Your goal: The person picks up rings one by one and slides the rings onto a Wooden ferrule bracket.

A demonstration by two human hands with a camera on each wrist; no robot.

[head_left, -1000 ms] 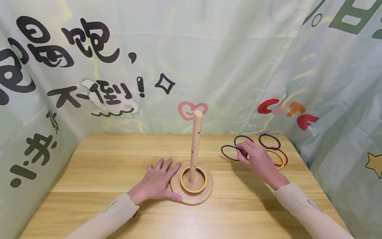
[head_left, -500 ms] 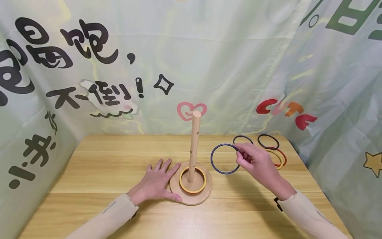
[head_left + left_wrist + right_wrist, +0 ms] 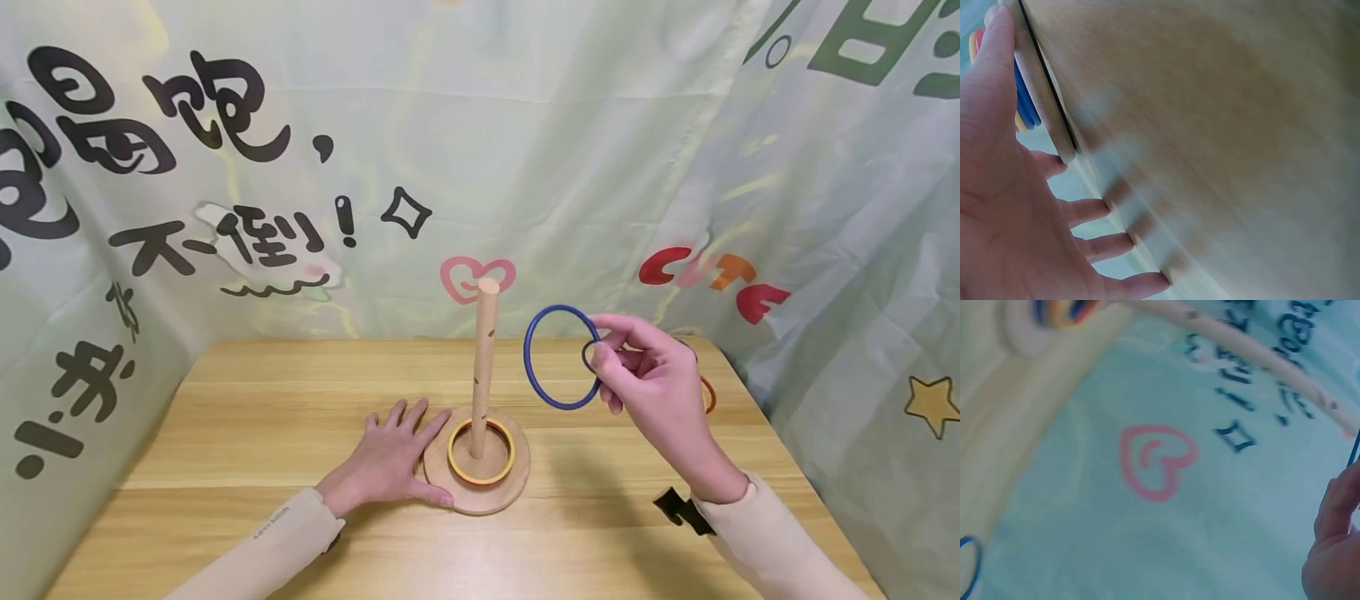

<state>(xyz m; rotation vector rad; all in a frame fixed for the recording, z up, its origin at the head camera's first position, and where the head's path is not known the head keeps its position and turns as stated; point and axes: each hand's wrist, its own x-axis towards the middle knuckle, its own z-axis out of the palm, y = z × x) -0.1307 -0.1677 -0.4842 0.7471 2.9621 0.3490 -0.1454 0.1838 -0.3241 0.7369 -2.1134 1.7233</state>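
Free gap between blue ring [image 3: 527,357] and peg [image 3: 483,367], the upright obstacle

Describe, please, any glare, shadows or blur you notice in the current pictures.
Head view: pale glare on the near part of the table, a soft shadow below the right hand, the blue ring fairly sharp; left wrist view: table blurred, dark smudges beside the left hand; right wrist view: bluish cast, wooden base and stacked rings blurred at upper left, pink heart clearer.
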